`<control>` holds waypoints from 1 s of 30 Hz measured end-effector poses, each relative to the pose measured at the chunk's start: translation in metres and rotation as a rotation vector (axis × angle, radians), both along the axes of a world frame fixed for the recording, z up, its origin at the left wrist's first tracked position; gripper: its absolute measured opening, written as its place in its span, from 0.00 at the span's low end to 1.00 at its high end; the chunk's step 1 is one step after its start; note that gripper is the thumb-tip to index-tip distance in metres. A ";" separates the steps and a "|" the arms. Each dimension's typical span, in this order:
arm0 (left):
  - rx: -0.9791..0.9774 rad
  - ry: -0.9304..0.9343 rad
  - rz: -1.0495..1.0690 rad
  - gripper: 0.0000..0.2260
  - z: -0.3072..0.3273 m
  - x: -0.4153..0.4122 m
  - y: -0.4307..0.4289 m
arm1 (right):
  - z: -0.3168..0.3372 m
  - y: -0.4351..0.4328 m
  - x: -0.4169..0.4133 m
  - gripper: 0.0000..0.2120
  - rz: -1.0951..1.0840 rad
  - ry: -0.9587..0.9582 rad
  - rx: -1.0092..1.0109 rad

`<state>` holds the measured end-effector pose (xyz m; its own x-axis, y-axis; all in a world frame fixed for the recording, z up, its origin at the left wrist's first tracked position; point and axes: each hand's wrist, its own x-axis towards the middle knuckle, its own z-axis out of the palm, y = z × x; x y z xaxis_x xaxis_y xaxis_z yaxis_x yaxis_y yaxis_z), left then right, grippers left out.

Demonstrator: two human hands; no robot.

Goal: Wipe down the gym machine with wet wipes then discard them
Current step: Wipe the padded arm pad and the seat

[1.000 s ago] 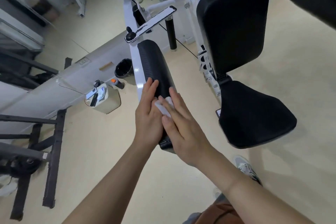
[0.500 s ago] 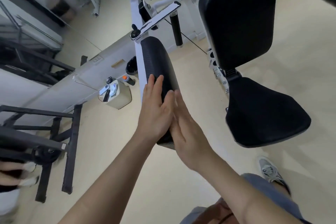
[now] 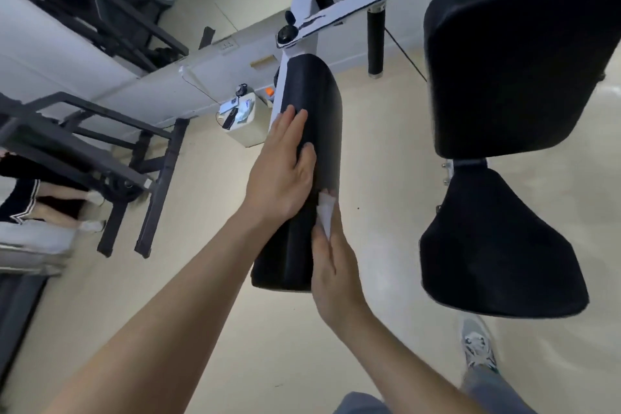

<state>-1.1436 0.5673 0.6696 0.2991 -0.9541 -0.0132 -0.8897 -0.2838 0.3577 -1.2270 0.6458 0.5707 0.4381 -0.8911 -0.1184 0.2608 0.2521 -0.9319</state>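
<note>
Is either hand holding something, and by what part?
Nothing gripped: the right hand presses a wipe flat against the black pad; the left hand rests on it.

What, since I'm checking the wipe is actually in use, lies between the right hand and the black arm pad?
A white wet wipe: the right hand presses it with straight fingers against the side of the black pad, as the head view shows.

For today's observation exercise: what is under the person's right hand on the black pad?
A white wet wipe, pressed against the black pad by the right hand; only its upper tip shows. The rest is covered by the hand.
</note>
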 end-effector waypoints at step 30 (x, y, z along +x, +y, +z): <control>-0.236 0.945 0.375 0.20 0.012 0.069 0.079 | 0.089 -0.018 0.004 0.26 0.348 1.100 -1.035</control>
